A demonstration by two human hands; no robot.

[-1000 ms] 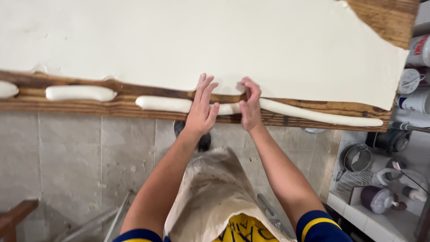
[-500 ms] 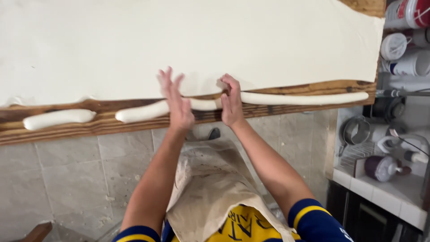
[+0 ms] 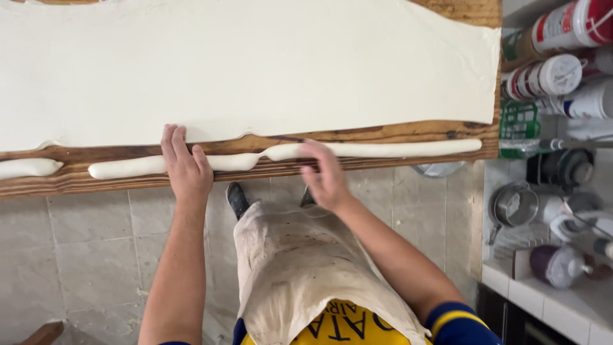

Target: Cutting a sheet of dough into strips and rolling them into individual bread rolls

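A long white dough rope [image 3: 396, 150] lies along the near edge of a wooden board [image 3: 64, 184]. It is thinner in the stretch between my hands. My left hand [image 3: 185, 167] rests flat, palm down, on the rope left of centre. My right hand [image 3: 327, 177] is blurred at the board's edge, with its fingertips at the rope. A shorter dough piece [image 3: 25, 168] lies at the far left. A large flat dough sheet [image 3: 255, 64] covers most of the board behind the rope. Neither hand grips anything.
On the right, a shelf unit holds bottles and jars [image 3: 549, 76], a metal cup [image 3: 514, 204] and a purple-capped container [image 3: 555, 265]. Below the board are a grey tiled floor [image 3: 83, 255], my stained apron [image 3: 294, 268] and a dark shoe [image 3: 237, 199].
My hands have spread apart along the rope. The left has slid left and the right has drawn back toward the board's edge. The rope between them looks thinner and the view has shifted.
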